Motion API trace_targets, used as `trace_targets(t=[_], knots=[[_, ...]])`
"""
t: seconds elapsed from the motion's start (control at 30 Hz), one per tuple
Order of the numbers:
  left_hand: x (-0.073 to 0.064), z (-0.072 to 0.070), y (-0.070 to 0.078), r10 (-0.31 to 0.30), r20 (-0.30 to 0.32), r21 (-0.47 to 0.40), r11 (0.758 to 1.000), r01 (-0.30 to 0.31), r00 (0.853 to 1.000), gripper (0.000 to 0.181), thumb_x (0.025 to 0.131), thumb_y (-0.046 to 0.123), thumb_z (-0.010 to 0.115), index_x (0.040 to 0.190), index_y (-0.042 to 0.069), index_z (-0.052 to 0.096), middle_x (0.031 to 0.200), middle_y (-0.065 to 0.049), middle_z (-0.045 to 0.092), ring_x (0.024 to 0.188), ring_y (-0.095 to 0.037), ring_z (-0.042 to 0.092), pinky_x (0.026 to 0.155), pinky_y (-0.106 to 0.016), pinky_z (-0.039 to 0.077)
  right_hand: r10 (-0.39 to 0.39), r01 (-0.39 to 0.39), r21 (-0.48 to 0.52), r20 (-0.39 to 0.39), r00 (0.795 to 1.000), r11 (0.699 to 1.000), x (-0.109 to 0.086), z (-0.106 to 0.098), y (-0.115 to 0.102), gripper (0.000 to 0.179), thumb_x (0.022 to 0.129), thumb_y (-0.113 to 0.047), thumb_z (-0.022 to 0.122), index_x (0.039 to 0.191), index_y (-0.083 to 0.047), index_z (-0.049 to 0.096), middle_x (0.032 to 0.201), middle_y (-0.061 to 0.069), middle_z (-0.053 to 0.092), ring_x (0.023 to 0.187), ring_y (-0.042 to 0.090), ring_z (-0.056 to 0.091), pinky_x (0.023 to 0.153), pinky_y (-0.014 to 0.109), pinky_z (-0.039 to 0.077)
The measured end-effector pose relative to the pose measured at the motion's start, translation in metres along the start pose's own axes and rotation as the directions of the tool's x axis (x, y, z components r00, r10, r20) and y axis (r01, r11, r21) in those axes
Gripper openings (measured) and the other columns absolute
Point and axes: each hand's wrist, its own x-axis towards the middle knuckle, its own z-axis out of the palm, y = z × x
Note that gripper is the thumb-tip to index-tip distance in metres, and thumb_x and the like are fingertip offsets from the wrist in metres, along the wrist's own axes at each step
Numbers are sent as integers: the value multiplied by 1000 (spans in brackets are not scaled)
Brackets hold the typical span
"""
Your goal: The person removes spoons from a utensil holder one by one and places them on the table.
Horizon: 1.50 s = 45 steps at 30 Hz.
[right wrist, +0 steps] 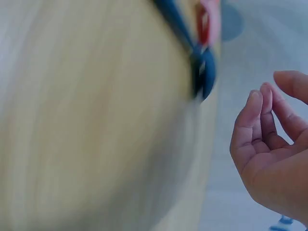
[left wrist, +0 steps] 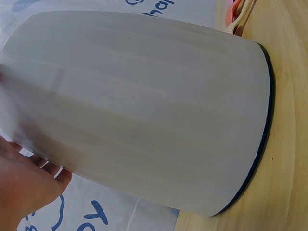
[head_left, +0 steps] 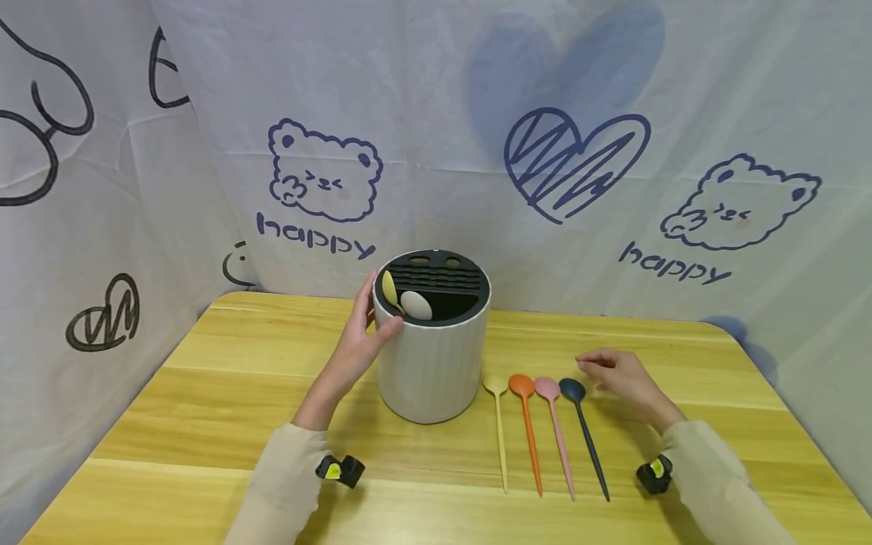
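Note:
A pale ribbed utensil holder (head_left: 432, 371) with a black slotted lid stands upright on the table. My left hand (head_left: 349, 356) holds its left side, thumb at the front rim and fingers round the back; the left wrist view shows that hand (left wrist: 31, 187) against the wall. Two spoons poke out of the lid's big slot, one yellow (head_left: 389, 288) and one off-white (head_left: 417, 305). To the right lie four-coloured spoons in a row: pale yellow (head_left: 496, 384), orange (head_left: 522, 384), pink (head_left: 548, 389) and dark blue (head_left: 573, 390). Beside the dark blue bowl hovers my right hand (head_left: 621, 375), fingers loosely curled, holding nothing.
The wooden table (head_left: 225, 409) has rounded back corners. Behind it hangs a white cloth (head_left: 436, 98) printed with bears and hearts, continuing along both sides. A small black device (head_left: 654, 475) sits at the right wrist, another (head_left: 341, 471) at the left.

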Motion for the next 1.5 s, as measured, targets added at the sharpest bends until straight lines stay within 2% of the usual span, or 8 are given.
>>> trace_targets(t=[0.2, 0.43, 0.67, 0.9, 1.13, 1.37, 1.5], knots=[[0, 0, 0, 6, -5, 3, 1000, -6, 1000, 97, 87, 57, 60, 156, 13, 8, 160, -9, 11, 145, -29, 13, 115, -52, 13, -81, 81, 34, -1, 997, 996, -12, 9, -42, 41, 99, -25, 56, 126, 6, 58, 122, 21, 59, 111, 37, 56, 92, 49, 48], [1, 1, 1, 3, -4, 0, 1000, -3, 1000, 96, 87, 57, 60, 156, 14, 8, 160, -8, 11, 145, -28, 12, 115, -52, 13, -187, 187, -3, -13, 982, 982, -22, 21, -89, 39, 97, -29, 59, 125, -1, 62, 123, 16, 62, 113, 32, 57, 97, 50, 45], [3, 3, 1, 7, 0, 2, 1000, -7, 1000, 99, 86, 59, 60, 156, 13, 9, 160, -7, 11, 145, -27, 13, 115, -52, 14, -278, 278, -22, -1, 961, 960, -25, 23, -132, 33, 97, -23, 61, 122, -1, 64, 121, 14, 64, 111, 31, 59, 99, 50, 43], [2, 2, 2, 2, -2, -3, 1000, -2, 1000, 95, 88, 55, 60, 157, 15, 9, 160, -7, 11, 145, -27, 13, 115, -52, 13, -318, 320, -34, 48, 947, 947, -20, 26, -160, 31, 96, -20, 62, 121, -4, 65, 119, 11, 65, 109, 27, 59, 94, 46, 47], [1, 1, 2, -5, -5, -10, 1000, 5, 1000, 91, 90, 48, 60, 156, 12, 9, 160, -9, 12, 145, -27, 14, 115, -52, 14, -377, 379, -7, 78, 923, 925, -16, 33, -183, 30, 95, -17, 62, 122, -4, 66, 121, 10, 65, 107, 24, 59, 89, 41, 50], [1, 2, 2, -3, -10, -9, 1000, 2, 1000, 99, 86, 57, 62, 156, 12, 9, 160, -9, 12, 145, -27, 14, 115, -51, 14, -441, 444, -11, 103, 892, 896, -14, 38, -202, 27, 94, -13, 63, 119, -3, 68, 114, 8, 67, 102, 22, 60, 87, 40, 51], [0, 1, 3, 1, -11, -11, 1000, -1, 1000, 102, 84, 61, 63, 156, 12, 9, 160, -9, 12, 145, -27, 14, 115, -51, 14, -444, 449, -9, 131, 886, 893, -14, 41, -211, 26, 93, -14, 65, 117, -5, 69, 112, 5, 67, 101, 20, 60, 83, 38, 53]])
